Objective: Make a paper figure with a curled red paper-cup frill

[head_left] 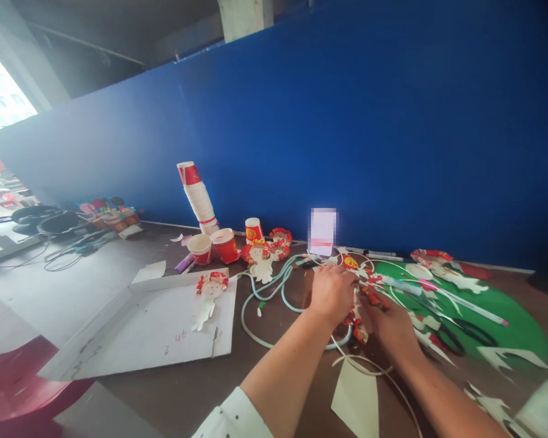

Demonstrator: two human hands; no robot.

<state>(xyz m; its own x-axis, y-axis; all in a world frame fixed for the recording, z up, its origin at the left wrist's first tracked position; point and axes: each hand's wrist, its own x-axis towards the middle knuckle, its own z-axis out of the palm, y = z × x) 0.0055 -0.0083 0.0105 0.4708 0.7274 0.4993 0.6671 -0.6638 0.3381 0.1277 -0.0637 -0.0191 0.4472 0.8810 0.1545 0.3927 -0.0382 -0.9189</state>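
My left hand [332,293] and my right hand [393,328] are close together over the brown table, right of the middle. Between them is a red-and-white paper cup cutout [358,319], cut into strips. Fingers of both hands are curled around it, though my own hands hide part of the piece. A yellow emblem on red paper [349,261] shows just beyond my left fingertips. A thin white cord [363,367] runs below my hands, past a cream piece of paper [357,398].
A leaning stack of paper cups [200,204] stands by the blue partition [347,121]. Paper dolls, one of them a curly-haired doll [210,295], lie about. Black-handled scissors [472,333] and paper scraps cover a green round mat [516,325]. A pale blue cable [251,325] loops left of my hands.
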